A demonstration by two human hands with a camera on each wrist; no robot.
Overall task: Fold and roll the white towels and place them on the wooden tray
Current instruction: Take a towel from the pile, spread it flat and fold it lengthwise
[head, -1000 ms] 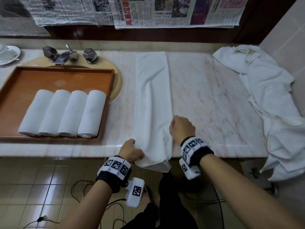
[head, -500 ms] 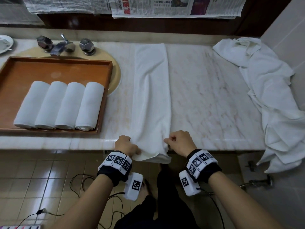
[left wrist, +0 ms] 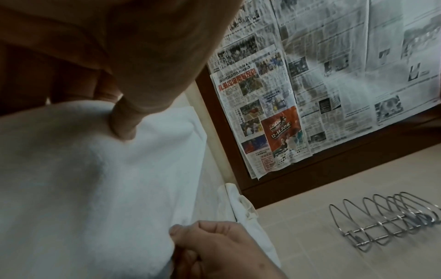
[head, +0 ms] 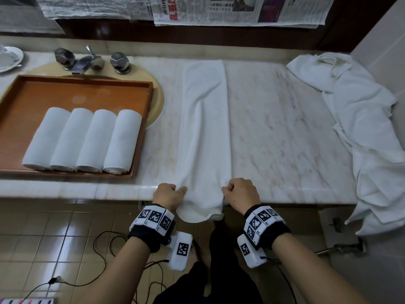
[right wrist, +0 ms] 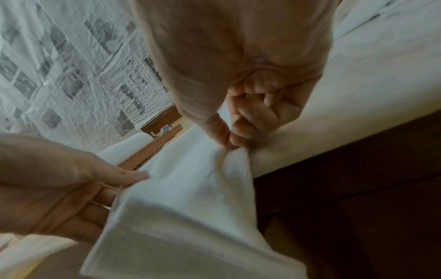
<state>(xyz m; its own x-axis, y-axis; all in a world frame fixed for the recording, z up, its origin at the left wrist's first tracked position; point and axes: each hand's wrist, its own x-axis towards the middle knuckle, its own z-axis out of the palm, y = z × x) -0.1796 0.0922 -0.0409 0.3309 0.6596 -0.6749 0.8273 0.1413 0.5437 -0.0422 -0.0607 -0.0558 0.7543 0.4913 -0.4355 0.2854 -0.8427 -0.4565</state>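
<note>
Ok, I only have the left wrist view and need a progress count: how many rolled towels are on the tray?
Observer: Four rolled towels lie side by side in the wooden tray.
Operator: And the one being worked on?
Observer: The folded towel runs as a long strip across the counter, near end hanging over the edge.
Operator: Any left to do?
Observer: A crumpled pile of white cloth sits at the counter's right end.

Folded towel [head: 205, 128] lies at centre of surface [head: 285, 139], near end overhanging at 6 o'clock. Tray [head: 83, 88] at 9 o'clock holds four rolled towels [head: 83, 139], apparently touching. Loose towel heap [head: 361, 128] at 3 o'clock.
</note>
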